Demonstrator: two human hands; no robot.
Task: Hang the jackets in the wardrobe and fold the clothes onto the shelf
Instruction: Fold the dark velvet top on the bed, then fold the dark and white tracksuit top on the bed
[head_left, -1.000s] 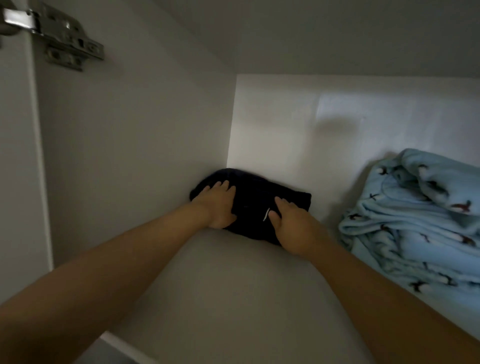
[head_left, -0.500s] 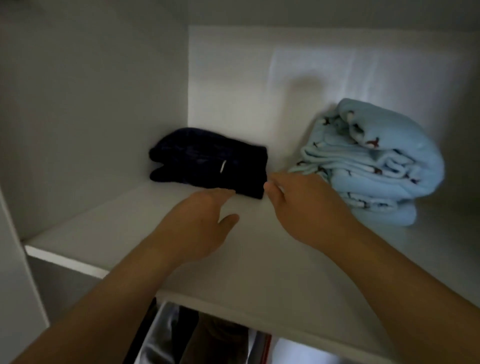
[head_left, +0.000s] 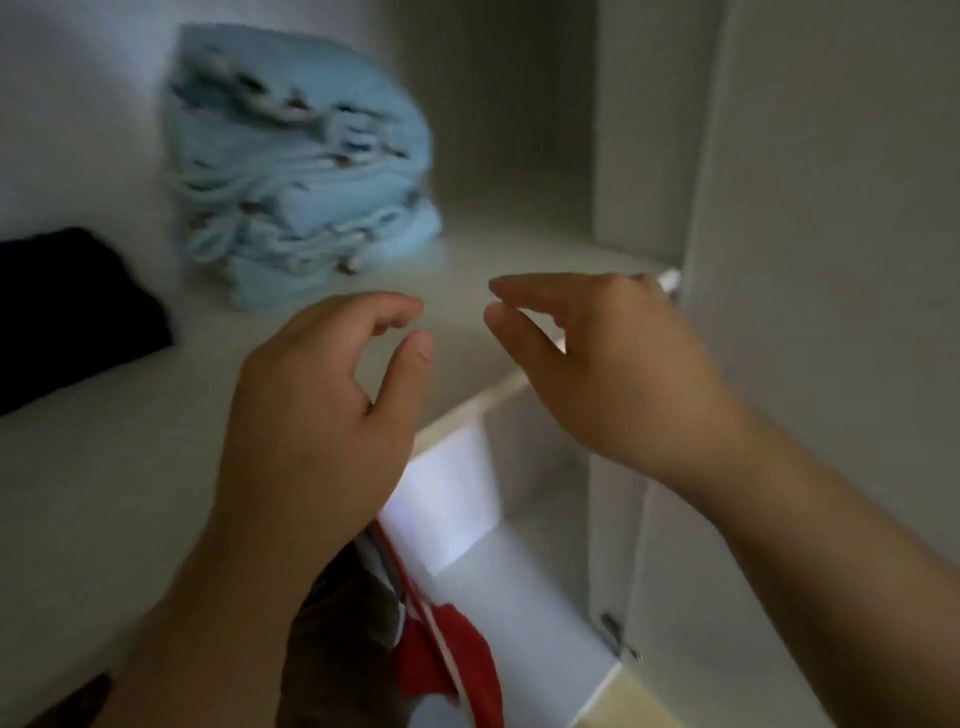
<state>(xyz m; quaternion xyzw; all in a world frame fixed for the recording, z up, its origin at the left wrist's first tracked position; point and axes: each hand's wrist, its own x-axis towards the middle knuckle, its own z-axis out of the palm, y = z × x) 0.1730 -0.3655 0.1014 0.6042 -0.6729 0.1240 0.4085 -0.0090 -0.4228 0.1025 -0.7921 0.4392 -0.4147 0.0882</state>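
Note:
A folded dark garment (head_left: 67, 312) lies on the white wardrobe shelf (head_left: 130, 467) at the far left. Right of it sits a folded light-blue patterned fleece (head_left: 296, 171). My left hand (head_left: 317, 415) hovers over the shelf's front edge, fingers loosely curled, holding nothing. My right hand (head_left: 602, 364) hangs beside it in the air, fingers also relaxed and empty. Neither hand touches any clothing. Below the shelf hang a red and white jacket (head_left: 447, 654) and a dark garment (head_left: 337, 634).
The wardrobe's right side panel (head_left: 639, 130) and open door (head_left: 831, 260) stand to the right. A hinge (head_left: 618, 636) is on the panel below the shelf. The view is blurred.
Both hands have drawn back from the dark garment, which stays on the shelf. My view has swung right and down, so the clothes now sit at the left.

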